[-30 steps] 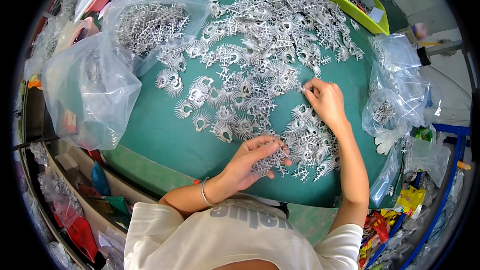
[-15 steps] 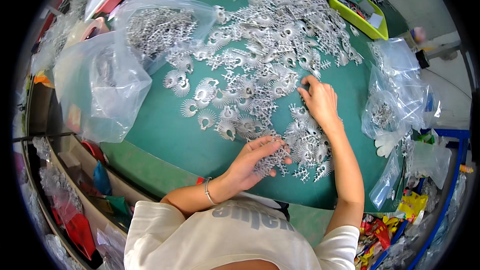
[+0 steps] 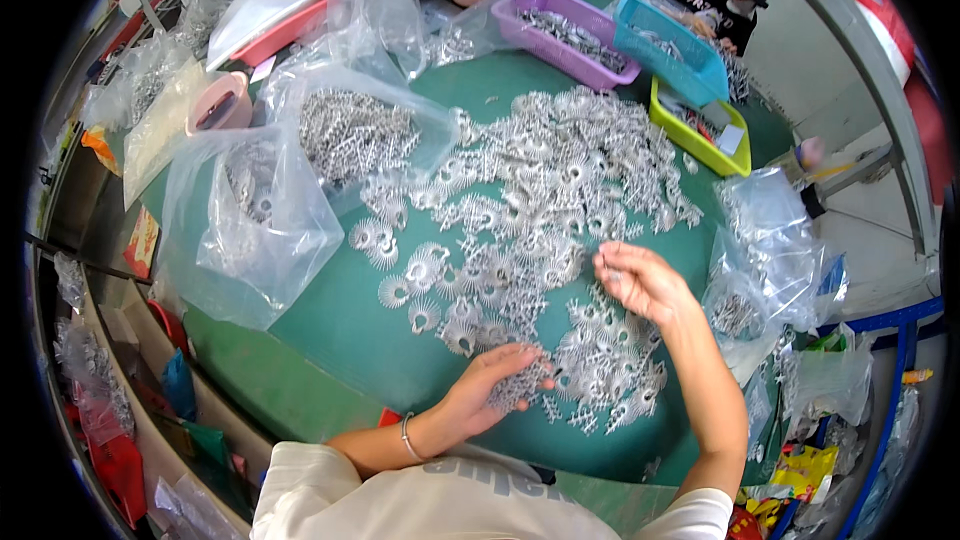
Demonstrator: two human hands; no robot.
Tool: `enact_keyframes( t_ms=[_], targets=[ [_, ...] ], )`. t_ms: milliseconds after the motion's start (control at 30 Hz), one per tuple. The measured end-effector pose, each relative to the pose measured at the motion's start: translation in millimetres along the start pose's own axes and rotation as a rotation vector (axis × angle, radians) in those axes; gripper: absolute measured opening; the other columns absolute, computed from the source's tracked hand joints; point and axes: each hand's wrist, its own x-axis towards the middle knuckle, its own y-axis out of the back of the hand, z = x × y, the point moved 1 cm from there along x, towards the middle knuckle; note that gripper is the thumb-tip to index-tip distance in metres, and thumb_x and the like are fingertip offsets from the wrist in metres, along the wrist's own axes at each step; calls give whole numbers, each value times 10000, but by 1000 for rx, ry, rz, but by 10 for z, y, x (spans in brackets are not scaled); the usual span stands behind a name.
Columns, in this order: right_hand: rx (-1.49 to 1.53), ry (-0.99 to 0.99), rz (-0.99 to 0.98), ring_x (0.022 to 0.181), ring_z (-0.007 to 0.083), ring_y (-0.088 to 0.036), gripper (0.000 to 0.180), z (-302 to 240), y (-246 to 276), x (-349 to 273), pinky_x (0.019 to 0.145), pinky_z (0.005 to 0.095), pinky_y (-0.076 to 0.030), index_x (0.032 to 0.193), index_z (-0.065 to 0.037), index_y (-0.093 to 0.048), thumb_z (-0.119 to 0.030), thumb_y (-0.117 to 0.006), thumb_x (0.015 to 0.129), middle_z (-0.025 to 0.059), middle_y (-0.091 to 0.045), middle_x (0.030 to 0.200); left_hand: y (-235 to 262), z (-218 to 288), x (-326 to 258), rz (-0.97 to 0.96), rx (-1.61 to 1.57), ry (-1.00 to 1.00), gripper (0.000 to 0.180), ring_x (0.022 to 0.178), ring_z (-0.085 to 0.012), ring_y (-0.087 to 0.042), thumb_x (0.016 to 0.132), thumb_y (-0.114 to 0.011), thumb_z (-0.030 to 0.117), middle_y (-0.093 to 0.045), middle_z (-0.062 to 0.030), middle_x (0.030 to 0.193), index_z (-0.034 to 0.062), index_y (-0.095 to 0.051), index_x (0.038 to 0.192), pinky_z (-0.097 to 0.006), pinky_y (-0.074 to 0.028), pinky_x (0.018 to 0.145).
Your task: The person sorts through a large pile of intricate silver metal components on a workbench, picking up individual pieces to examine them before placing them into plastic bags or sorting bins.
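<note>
My left hand (image 3: 478, 392) is cupped palm-up near the front edge of the green table and holds a bunch of small silver branch-shaped metal pieces (image 3: 515, 390). To its right lies a small heap of fan-shaped and branch-shaped silver pieces (image 3: 608, 365). Over that heap's far end, my right hand (image 3: 648, 285) is raised with thumb and fingertips pinched together. A small silvery bit seems to show at its fingers, too small to name. Beyond both hands spreads the large loose pile of silver pieces (image 3: 560, 170).
Clear plastic bags (image 3: 265, 270), one full of silver pieces (image 3: 355, 135), stand at left. Purple (image 3: 590, 70), blue (image 3: 690, 80) and lime-green baskets (image 3: 735, 162) line the far side. Behind them another person (image 3: 700, 0) works. More bags (image 3: 770, 240) lie at right.
My view has tilted up, bringing the far baskets and another person into sight. The right hand's fingers, apart at the pile's edge before, are now pinched. The left hand still holds its bunch.
</note>
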Motion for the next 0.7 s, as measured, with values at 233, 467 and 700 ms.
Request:
enact_keyframes(
  t_ms=[233,467,700],
  targets=[
    [495,581,135,1222,424,-314,349,-1677,-701,1327,1030,548,-287,1117,156,-370,-35,-418,828,308,-337,1260,-40,176,17,36,18,-36,153,866,-184,-606,904,-526,189,-601,-88,967,66,-564,987,-223,-480,490],
    [-264,576,-63,1064,249,-541,343,-593,-463,1072,967,338,-424,1174,101,-444,-89,-489,892,187,-530,1149,-95,364,-143,-53,18,-26,224,880,-155,-609,902,-544,214,-603,-48,978,53,-545,1058,-212,-437,491],
    [-844,236,-163,887,143,-591,221,451,-231,-281,802,282,-468,1077,7,-586,-73,-550,874,71,-638,919,30,868,-230,70,-116,-211,188,868,-190,-627,884,-554,200,-626,-70,935,74,-552,1024,-211,-511,480]
  ],
)
